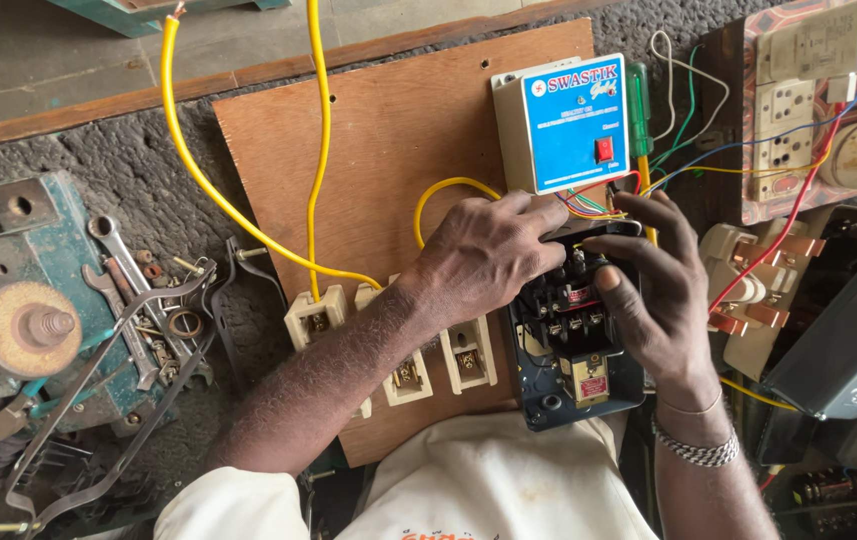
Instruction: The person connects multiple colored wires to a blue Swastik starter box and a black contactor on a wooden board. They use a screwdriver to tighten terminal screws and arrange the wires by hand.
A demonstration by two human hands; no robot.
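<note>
Both hands on black starter box (576, 345) on plywood board (388, 130). Left hand (483, 255) fingers curled over its top edge; right hand (653, 290) fingers gripping right side, thumb on terminals.

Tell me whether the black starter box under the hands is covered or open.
Open. The black starter box has no cover on: its contactor, terminals and coloured wires are exposed, with the left hand and right hand on them.

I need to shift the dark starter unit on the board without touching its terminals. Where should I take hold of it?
Grip the starter by its dark outer casing, on the two long sides near the lower end, coming from above. The upper part holds exposed contacts and wires, where the left hand and right hand are busy; the side walls look plain.
</note>
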